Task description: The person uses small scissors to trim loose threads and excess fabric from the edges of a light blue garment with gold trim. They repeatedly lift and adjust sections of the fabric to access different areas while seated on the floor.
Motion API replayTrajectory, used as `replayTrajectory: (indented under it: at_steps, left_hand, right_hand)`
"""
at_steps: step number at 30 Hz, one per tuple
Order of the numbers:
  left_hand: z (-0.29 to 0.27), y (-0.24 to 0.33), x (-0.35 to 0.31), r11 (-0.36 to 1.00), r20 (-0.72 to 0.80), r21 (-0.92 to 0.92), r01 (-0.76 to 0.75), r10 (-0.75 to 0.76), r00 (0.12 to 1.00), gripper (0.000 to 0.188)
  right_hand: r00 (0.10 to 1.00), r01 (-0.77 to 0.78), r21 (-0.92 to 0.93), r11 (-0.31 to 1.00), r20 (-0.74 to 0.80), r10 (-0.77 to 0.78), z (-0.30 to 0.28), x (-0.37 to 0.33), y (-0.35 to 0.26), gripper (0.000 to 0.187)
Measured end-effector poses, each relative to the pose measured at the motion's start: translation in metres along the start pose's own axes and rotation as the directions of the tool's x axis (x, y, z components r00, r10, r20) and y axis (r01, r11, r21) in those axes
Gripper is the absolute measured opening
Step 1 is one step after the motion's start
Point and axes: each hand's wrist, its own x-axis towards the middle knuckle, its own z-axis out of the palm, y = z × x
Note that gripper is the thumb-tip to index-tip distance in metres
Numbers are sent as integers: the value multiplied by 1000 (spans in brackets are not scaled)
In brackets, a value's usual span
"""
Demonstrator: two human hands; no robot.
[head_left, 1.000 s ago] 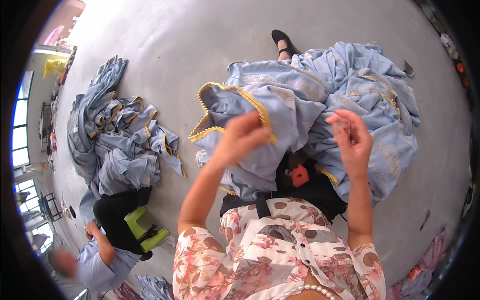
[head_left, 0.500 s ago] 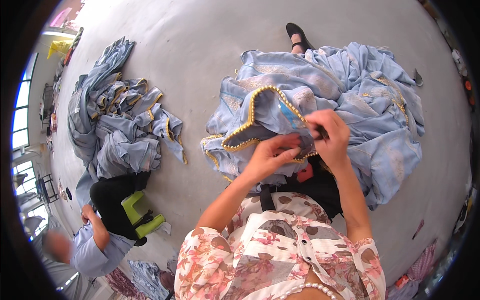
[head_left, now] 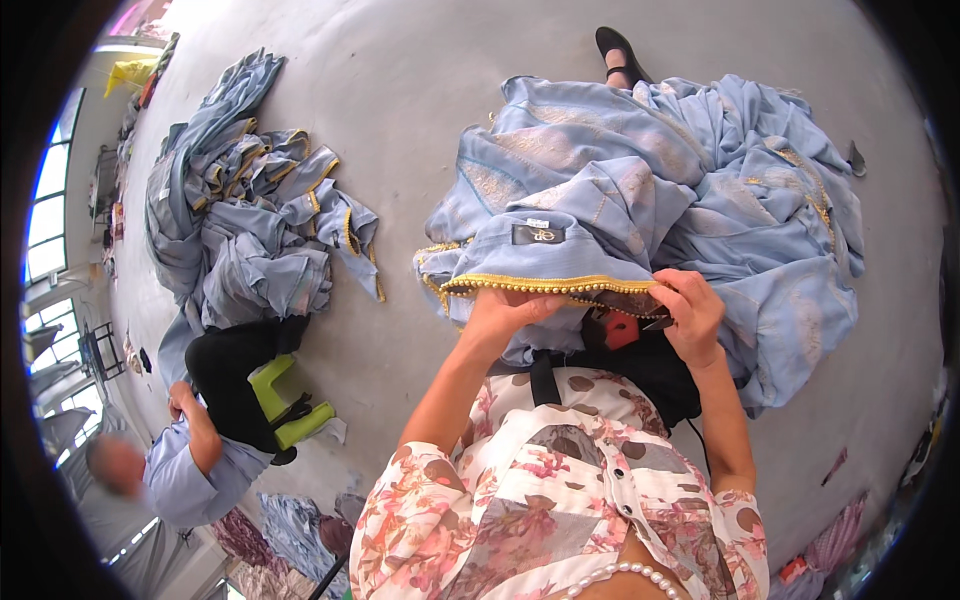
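A light blue garment (head_left: pixel 600 262) with pale patterned patches lies heaped over my lap and the floor ahead. Gold beaded trim (head_left: pixel 560 283) runs along its near edge, and a small dark label (head_left: pixel 538 234) shows just behind that edge. My left hand (head_left: pixel 508 318) grips the trimmed edge, its fingers hidden beneath the cloth and its thumb along the trim. At the edge's right end, my right hand (head_left: pixel 690 312) pinches the trim between thumb and fingers. Something dark shows beside the right fingers, too small to make out. A red piece (head_left: pixel 620 329) lies below the edge, against black cloth.
Another pile of blue gold-trimmed cloth (head_left: pixel 262 245) lies on the grey floor (head_left: pixel 400 150) to the left. Beside it a co-worker (head_left: pixel 205 450) sits on a green stool (head_left: pixel 290 405). A black shoe (head_left: pixel 620 57) shows beyond my heap. More cloth (head_left: pixel 300 540) lies at lower left.
The garment's trimmed edge has gone from a folded loop to a nearly straight line, and the label has come into sight. My hands have moved apart, the left leftward, the right lower and rightward.
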Motion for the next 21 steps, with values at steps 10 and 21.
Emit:
replayTrajectory:
  at_steps: [10,21]
  left_hand:
    - [-21,4,-8,853,75,-488,-187,255,964,29]
    - [-63,0,-14,716,-105,-666,-210,188,977,55]
  right_hand:
    - [1000,-5,32,999,0,5,1,-7,-1,32]
    - [989,132,199,971,-87,-117,39,22,-67,23]
